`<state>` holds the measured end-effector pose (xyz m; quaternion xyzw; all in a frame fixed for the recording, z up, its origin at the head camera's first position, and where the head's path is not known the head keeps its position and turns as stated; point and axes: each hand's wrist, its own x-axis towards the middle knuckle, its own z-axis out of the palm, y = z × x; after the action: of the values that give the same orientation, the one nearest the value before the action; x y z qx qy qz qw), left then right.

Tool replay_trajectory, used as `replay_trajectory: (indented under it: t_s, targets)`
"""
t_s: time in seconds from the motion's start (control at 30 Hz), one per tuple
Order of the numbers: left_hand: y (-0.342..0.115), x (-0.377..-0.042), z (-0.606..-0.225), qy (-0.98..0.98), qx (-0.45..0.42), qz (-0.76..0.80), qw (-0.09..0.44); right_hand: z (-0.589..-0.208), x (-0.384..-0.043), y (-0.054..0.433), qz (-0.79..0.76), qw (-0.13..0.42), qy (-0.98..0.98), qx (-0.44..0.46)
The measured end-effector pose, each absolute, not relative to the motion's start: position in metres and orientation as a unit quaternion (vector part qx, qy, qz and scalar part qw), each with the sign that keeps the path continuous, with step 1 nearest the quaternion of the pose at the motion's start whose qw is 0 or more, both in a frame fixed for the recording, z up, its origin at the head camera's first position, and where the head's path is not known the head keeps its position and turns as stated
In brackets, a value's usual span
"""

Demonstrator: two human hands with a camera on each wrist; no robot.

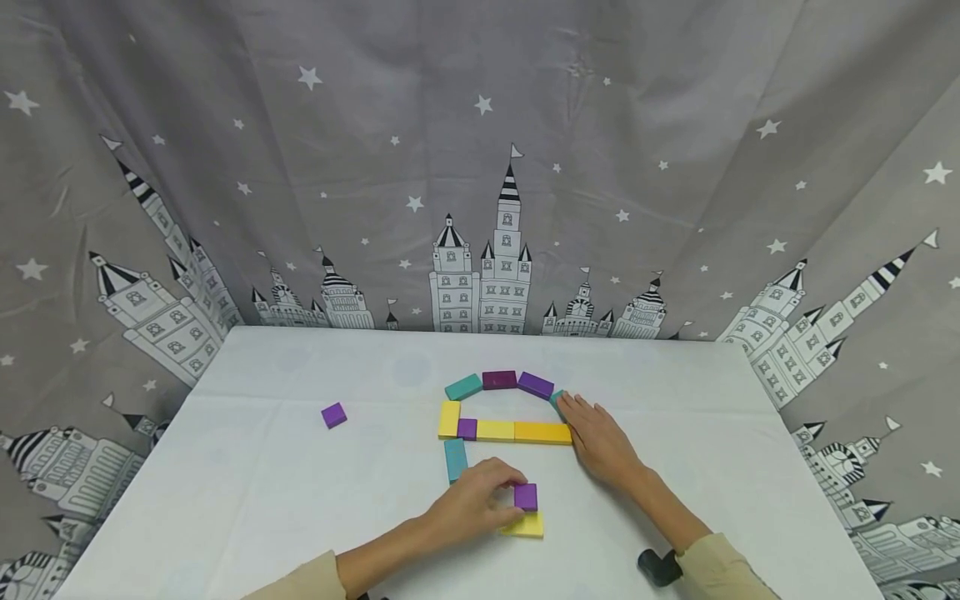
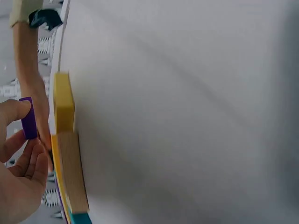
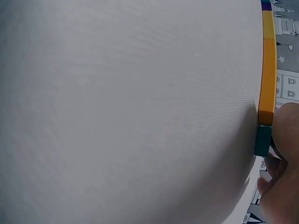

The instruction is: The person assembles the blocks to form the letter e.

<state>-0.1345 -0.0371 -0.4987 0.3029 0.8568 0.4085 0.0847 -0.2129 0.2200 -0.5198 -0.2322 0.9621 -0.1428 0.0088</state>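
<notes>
My left hand (image 1: 476, 497) pinches a small purple block (image 1: 526, 497) between thumb and finger, above a yellow block (image 1: 529, 526) near the table's front. In the left wrist view the purple block (image 2: 29, 118) shows edge-on in the fingers. My right hand (image 1: 606, 443) lies with fairly straight fingers over a teal block (image 1: 557, 400) at the right end of an arc of blocks. Beside that hand in the right wrist view is a teal block (image 3: 263, 140), at the end of an orange block (image 3: 267, 79). The right palm hides part of the table there.
The arc also has a teal block (image 1: 463, 387), a maroon block (image 1: 499, 380) and a purple block (image 1: 536, 385). Below it runs a row with a yellow block (image 1: 495, 430). One purple block (image 1: 333, 415) lies apart at left. A teal block (image 1: 455, 460) stands below the row.
</notes>
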Motion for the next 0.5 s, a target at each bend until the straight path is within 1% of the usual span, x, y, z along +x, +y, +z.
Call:
replay_trajectory:
  t_s: [0.3,0.5]
  targets:
    - [-0.015,-0.132,-0.506,0.857,0.334,0.382,0.085,-0.52,-0.213,0.221,-0.153,-0.01,0.959,-0.24]
    - [-0.007,-0.133,-0.508,0.856,0.339,0.376,0.103,-0.52,-0.213,0.22,-0.162,-0.01,0.958,-0.236]
